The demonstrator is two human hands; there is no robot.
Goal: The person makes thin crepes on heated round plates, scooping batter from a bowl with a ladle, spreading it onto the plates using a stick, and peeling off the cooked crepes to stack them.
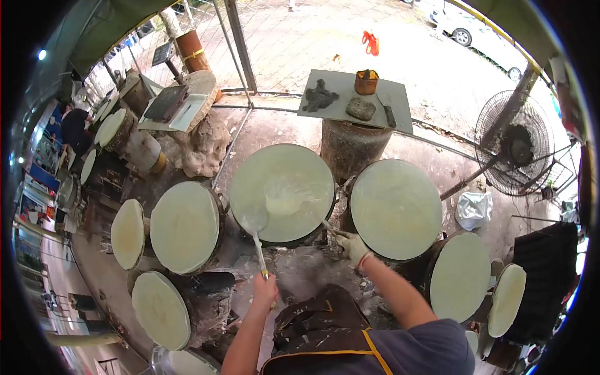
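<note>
In front of me is a round griddle (297, 169) coated with pale batter, with a whiter wet pool right of its middle. My left hand (265, 290), bare, is wrapped around the handle of a ladle (255, 220). The ladle's broad bowl lies in the batter at the griddle's near left edge. A light glove covers my right hand (354, 248), which is closed on a thin stick-like tool (331, 229). Its tip meets the near right rim of the griddle; I cannot make out its exact kind.
Several batter-covered griddles surround me, including one at right (395, 209) and one at left (185, 228). Behind stands a board (315, 80) with an orange-brown can (366, 82), a dark block and a knife-like tool. A floor fan (517, 144) is at far right.
</note>
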